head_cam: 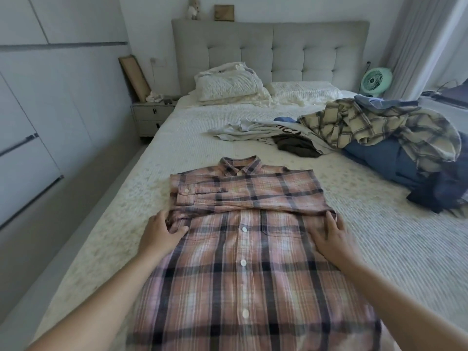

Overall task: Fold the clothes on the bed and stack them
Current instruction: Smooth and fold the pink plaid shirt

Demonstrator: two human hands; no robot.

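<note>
Left hand (162, 231) curls its fingers around the bunched left edge of the pink-and-navy plaid button-up shirt (243, 249), gripping the fabric. Right hand (329, 236) lies nearly flat on the shirt's right edge, fingers extended. Between both hands, the shirt lies front-up on the white textured bed (379, 249), sleeves folded across its chest.

A pink plaid shirt (243, 239) lies buttoned-side up on the bed (197, 138), sleeves folded across its chest. The left hand (159, 233) grips its left edge; the right hand (329, 234) rests flat on its right edge. Beyond the shirt, toward the headboard (268, 49), sits a pile of unfolded clothes (374, 138).
</note>
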